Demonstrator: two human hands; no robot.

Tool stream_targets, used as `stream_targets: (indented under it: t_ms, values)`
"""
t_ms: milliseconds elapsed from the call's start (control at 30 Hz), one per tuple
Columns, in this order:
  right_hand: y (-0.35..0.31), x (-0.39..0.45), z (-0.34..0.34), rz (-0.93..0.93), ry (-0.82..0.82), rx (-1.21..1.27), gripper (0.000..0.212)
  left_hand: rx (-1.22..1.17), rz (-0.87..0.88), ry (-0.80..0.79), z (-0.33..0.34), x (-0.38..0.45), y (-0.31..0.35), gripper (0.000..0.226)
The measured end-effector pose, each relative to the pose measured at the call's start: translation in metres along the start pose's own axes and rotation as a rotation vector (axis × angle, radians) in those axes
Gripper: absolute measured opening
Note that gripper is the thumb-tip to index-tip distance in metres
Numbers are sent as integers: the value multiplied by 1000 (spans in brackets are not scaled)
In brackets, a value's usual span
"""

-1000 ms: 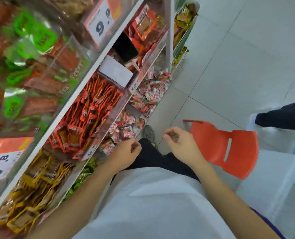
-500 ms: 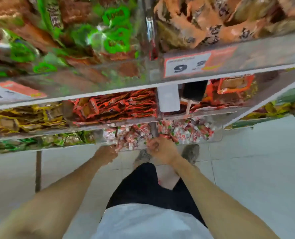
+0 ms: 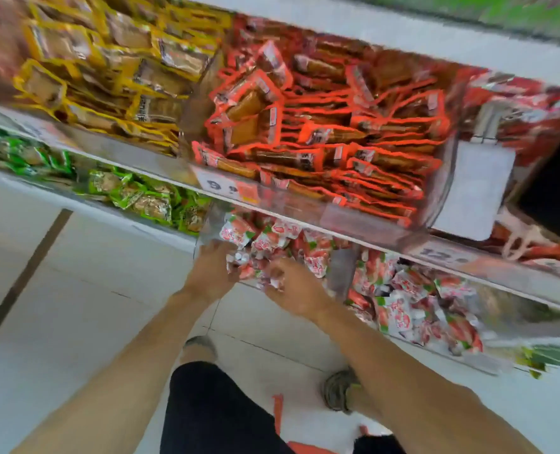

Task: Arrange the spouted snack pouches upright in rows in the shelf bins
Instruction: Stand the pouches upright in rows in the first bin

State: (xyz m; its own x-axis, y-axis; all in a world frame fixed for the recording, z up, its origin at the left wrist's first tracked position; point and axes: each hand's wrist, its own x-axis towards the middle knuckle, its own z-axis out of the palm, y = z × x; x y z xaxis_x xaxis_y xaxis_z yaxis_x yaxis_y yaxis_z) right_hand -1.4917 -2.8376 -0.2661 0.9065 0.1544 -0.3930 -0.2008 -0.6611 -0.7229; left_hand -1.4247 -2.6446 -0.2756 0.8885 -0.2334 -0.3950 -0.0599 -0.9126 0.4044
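Note:
Red-and-white snack pouches point(image 3: 265, 239) lie jumbled in a clear bin on the low shelf. A second heap of them point(image 3: 409, 299) fills the bin to the right, past a clear divider point(image 3: 340, 270). My left hand point(image 3: 211, 273) reaches into the left bin's front corner with its fingers among the pouches; blur hides its hold. My right hand point(image 3: 295, 290) is beside it at the bin's front, its fingers curled round a small bunch of pouches. I cannot tell whether any pouch stands upright.
The shelf above overhangs the bins and holds orange packets point(image 3: 321, 136) and yellow packets point(image 3: 108, 60), with a price tag point(image 3: 229, 190) on its edge. Green packets point(image 3: 141, 198) fill the bin to the left. An orange stool point(image 3: 308, 448) stands by my feet.
My head has tipped closer to the shelves. Both hands, which hung in front of my waist a second ago, have gone forward into the low bin of red-and-white pouches.

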Motion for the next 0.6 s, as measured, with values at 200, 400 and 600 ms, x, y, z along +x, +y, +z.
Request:
stream_targets:
  t_ms: [200, 400, 600]
  values:
    - [19, 75, 35, -350, -11, -341, 52, 274, 134, -179, 21, 41, -46, 40]
    - [33, 92, 40, -450, 16, -554, 44, 234, 237, -162, 9, 50, -56, 24]
    - [42, 72, 11, -357, 64, -410, 28, 194, 285, -58, 12, 50, -53, 8]
